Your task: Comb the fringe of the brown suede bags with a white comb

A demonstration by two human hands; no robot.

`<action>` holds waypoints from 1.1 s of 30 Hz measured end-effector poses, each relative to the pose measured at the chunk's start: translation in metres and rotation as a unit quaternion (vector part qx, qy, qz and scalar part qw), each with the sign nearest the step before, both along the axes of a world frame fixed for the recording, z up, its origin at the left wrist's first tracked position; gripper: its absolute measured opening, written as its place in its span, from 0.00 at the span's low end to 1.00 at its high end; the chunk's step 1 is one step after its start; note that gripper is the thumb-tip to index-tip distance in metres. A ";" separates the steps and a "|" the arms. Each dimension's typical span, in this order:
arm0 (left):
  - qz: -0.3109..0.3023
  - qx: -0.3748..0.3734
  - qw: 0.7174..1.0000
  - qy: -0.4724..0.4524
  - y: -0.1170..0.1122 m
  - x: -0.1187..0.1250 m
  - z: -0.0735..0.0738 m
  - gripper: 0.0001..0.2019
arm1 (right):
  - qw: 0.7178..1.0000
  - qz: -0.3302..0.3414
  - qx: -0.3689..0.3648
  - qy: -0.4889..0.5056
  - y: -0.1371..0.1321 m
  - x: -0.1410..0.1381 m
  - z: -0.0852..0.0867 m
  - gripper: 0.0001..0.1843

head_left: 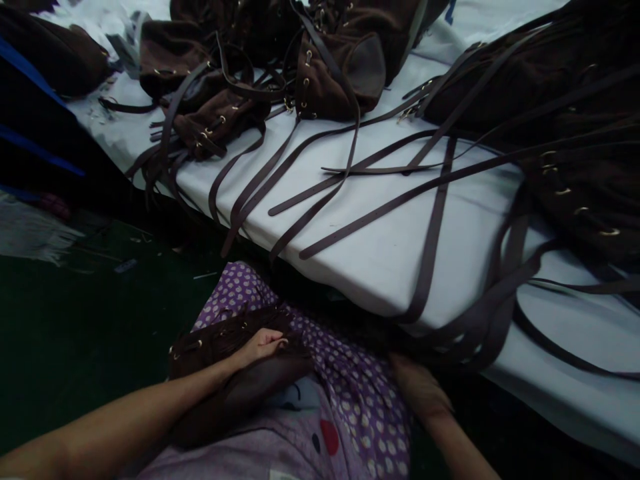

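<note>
On my lap rests a dark brown suede bag (215, 350) with metal eyelets and a smooth, darker side. My left hand (263, 343) lies across its top edge, fingers curled closed on the bag. My right hand (420, 387) hangs low beside my right thigh, just under the table's edge and near a bundle of brown straps (493, 320). It is blurred, and its fingertips are lost in shadow, so I cannot see whether it holds anything.
A white-covered table (370, 247) runs across in front of me. Several brown bags (340, 73) are heaped along its far side, and more brown bags (575, 193) are piled at right. Long straps (370, 217) trail over the near edge. Scraps lie on the dark green floor (125, 307).
</note>
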State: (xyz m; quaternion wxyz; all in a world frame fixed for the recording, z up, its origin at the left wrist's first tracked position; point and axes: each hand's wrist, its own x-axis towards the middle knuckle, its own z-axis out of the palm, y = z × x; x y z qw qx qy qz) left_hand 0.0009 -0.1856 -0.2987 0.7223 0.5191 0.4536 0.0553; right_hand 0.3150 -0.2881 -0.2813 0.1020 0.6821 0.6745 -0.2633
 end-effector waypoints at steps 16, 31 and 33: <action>-0.074 0.443 0.837 0.314 0.042 0.006 0.027 0.27 | 0.907 0.011 0.205 0.367 -0.018 -0.145 -0.007 0.22; -0.319 0.289 0.797 0.423 0.066 -0.014 0.064 0.39 | 0.946 -0.101 0.203 0.231 0.019 -0.116 -0.025 0.20; -0.308 0.298 0.803 0.414 0.065 -0.008 0.070 0.37 | 0.957 -0.037 0.158 0.242 0.032 -0.120 -0.022 0.16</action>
